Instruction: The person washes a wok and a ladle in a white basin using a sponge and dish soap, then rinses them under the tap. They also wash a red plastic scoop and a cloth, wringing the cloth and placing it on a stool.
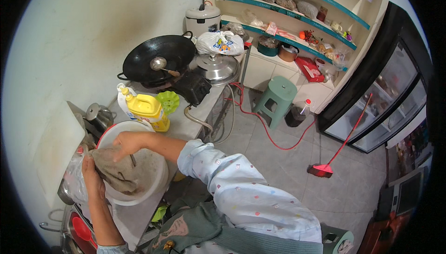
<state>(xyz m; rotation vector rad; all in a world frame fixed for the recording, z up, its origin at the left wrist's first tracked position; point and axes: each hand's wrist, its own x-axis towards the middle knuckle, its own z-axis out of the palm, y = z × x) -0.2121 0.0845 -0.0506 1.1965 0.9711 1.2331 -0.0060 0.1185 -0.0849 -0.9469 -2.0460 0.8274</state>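
Note:
Over a white plastic basin [158, 186], a wet-looking grey-brown cloth [116, 172] hangs between my two hands. My left hand [92, 175] grips its left edge, thumb uppermost. From the right, my right hand [129, 142] reaches across the basin's rim with its fingers on the cloth's upper part; some fingertips are hidden in the folds. Inside the basin is cloudy greyish water. Just behind it stand a yellow detergent jug [148, 109] and a white pump bottle [123, 95], with a green plastic dish [168, 102] beside them.
A black wok [139, 57] with a ladle [159, 63] sits on a stove at the counter's far end, by a steel lid [216, 67]. A metal kettle [98, 116] stands by the wall. On the floor are a green stool [278, 95], red hose [268, 132] and broom [320, 170].

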